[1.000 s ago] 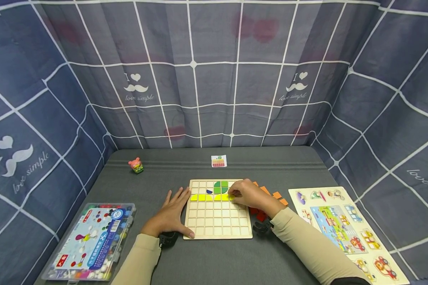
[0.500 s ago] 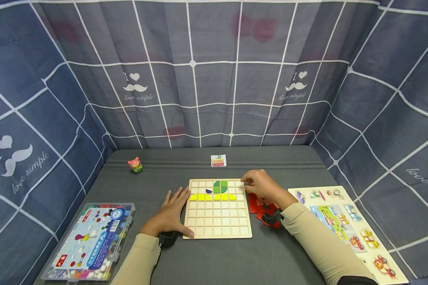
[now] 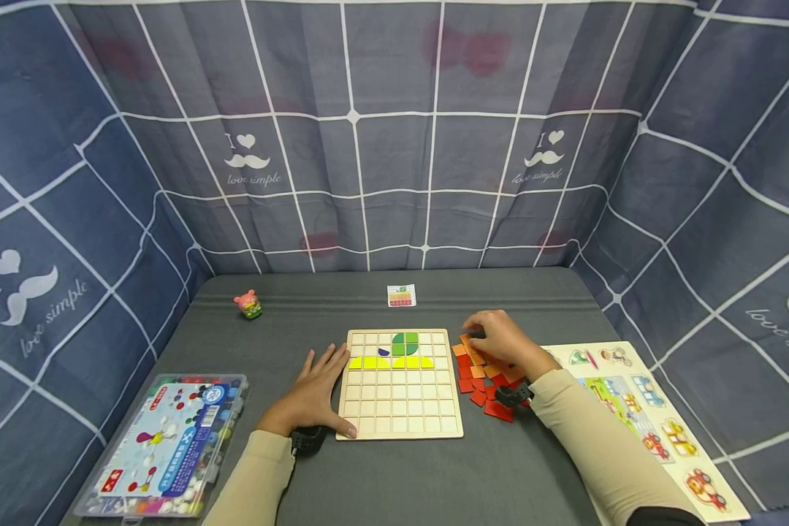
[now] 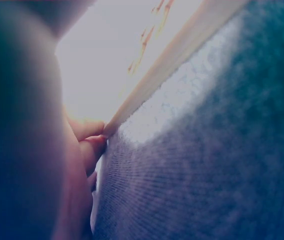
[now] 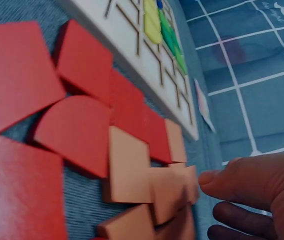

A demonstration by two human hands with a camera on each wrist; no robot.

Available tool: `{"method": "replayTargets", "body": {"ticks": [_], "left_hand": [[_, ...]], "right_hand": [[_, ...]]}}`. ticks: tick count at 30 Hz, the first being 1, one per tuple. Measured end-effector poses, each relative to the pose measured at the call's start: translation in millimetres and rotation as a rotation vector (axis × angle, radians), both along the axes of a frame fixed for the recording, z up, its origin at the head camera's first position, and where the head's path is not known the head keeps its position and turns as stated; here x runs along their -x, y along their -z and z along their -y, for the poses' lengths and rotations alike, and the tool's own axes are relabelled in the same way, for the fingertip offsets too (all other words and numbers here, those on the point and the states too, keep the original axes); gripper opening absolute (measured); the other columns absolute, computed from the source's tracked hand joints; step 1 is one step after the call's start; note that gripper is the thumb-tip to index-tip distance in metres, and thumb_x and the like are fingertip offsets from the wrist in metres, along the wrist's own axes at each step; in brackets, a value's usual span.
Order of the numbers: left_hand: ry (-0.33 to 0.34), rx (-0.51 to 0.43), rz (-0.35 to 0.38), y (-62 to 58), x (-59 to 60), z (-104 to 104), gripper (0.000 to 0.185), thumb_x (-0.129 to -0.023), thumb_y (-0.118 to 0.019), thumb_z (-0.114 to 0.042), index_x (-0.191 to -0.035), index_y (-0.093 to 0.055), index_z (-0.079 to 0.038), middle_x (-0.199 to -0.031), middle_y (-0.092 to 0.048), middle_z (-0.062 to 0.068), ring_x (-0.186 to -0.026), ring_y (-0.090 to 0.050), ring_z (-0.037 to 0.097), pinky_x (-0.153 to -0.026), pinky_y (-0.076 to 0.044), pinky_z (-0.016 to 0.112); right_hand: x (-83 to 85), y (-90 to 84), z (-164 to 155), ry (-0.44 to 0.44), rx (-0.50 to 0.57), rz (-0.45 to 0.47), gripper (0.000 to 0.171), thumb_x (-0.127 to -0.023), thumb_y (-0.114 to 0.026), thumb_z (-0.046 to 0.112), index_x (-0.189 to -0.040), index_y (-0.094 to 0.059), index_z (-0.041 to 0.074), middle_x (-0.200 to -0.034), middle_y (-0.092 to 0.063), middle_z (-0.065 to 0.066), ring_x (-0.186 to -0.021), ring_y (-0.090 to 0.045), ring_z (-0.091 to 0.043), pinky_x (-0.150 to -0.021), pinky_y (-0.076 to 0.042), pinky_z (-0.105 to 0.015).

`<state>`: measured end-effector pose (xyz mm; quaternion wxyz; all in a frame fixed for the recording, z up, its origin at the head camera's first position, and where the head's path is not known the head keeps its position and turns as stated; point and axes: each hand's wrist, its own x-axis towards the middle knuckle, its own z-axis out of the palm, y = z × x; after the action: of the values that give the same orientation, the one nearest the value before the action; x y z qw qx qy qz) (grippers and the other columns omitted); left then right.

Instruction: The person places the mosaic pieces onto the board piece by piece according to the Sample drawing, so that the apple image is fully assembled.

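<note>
Looking at a pale grid board [image 3: 399, 406] lying flat with a yellow row [image 3: 399, 363] and green patch [image 3: 410, 350], plus red blocks [image 3: 497, 412] and orange blocks [image 3: 475, 356] loosely heaped beside it.

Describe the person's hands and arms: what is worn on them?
The bare left hand and bare right hand wear no gloves. The beige fabric left sleeve and matching beige right sleeve reach towards the wrists. A small black device sits at each wrist.

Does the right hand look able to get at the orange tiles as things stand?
Probably yes: the right hand has its fingertips close beside the orange tiles, with nothing visible in between.
</note>
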<state>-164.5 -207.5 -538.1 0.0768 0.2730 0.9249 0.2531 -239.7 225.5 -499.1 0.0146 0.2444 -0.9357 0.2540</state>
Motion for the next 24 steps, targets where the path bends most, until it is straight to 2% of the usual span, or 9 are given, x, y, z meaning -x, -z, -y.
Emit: {"method": "replayTargets", "body": {"ticks": [5, 10, 18, 24], "left_hand": [[-0.003, -0.006, -0.006, 0.2, 0.5, 0.1, 0.158, -0.051, -0.090, -0.081, -0.168, -0.019, -0.003, -0.174, -0.012, 0.015, -0.159, -0.006, 0.037, -0.122, 0.010, 0.062], [-0.005, -0.009, 0.000, -0.5, 0.5, -0.5, 0.158, -0.050, -0.090, -0.081, -0.168, -0.019, -0.003, -0.174, -0.012, 0.015, -0.159, -0.006, 0.037, -0.122, 0.010, 0.062], [-0.012, 0.010, 0.000, 0.9, 1.4, -1.3, 0.159, -0.050, -0.089, -0.083, -0.169, -0.019, -0.005, -0.174, -0.012, 0.014, -0.159, -0.006, 0.036, -0.122, 0.010, 0.061], [-0.022, 0.011, 0.004, 1.3, 1.2, -1.0, 0.159, -0.049, -0.089, -0.084, -0.169, -0.020, -0.005, -0.174, -0.012, 0.013, -0.159, -0.006, 0.035, -0.122, 0.010, 0.060]], "right_hand": [[6.2, 10.1, 0.9, 0.007, -0.017, 0.001, 0.019, -0.091, -0.083, 0.002, -0.109, -0.080, 0.005, -0.107, -0.076, -0.006, -0.101, -0.072, -0.027, -0.090, -0.059, -0.046], [9.9, 11.4, 0.9, 0.009, -0.009, -0.008, 0.018, -0.090, -0.082, -0.002, -0.106, -0.082, 0.005, -0.104, -0.076, -0.006, -0.099, -0.072, -0.026, -0.087, -0.059, -0.046], [11.8, 5.2, -4.4, -0.077, -0.057, 0.022, 0.017, -0.091, -0.083, 0.000, -0.104, -0.083, 0.011, -0.103, -0.077, 0.000, -0.099, -0.072, -0.023, -0.087, -0.059, -0.042], [12.8, 2.8, -5.1, -0.116, -0.092, -0.007, 0.015, -0.092, -0.082, 0.001, -0.106, -0.083, 0.008, -0.105, -0.077, -0.004, -0.101, -0.072, -0.027, -0.087, -0.060, -0.043]]}}
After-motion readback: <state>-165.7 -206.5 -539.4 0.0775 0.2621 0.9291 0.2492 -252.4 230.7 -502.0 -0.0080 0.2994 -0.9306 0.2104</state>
